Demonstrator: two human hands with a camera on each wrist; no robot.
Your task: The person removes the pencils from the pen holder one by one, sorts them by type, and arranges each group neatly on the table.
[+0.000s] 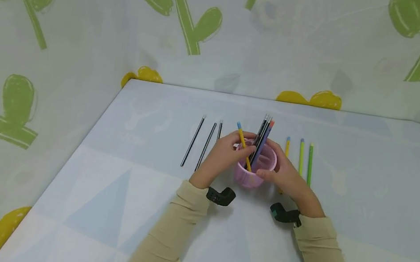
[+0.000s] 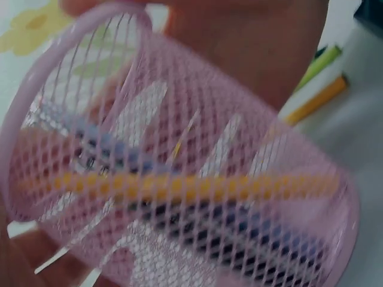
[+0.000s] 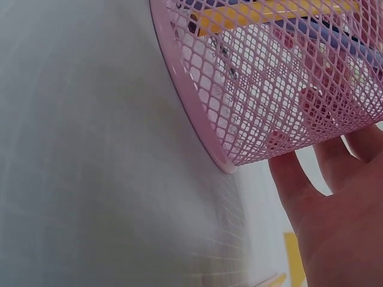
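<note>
A pink mesh pencil cup (image 1: 248, 180) is between the two hands, its weave close up in both wrist views. Inside lean several dark pencils (image 1: 261, 131), a purple pencil (image 1: 262, 147) with an orange-red end and a yellow pencil (image 1: 243, 142) with a blue end. My left hand (image 1: 224, 153) holds the cup's left side near the rim, its thumb beside the yellow pencil. From the right, my right hand (image 1: 286, 173) grips the cup, thumb on the near rim and fingers round the far side. The cup partly hides the fingers of both hands.
Left of the cup, black-and-white striped pencils (image 1: 193, 141) lie on the pale patterned table (image 1: 98, 240). To its right lie another yellow pencil (image 1: 287, 146), a yellow-green pencil (image 1: 301, 157) and a green pencil (image 1: 310, 165). A leaf-printed curtain (image 1: 246, 42) borders the table's back.
</note>
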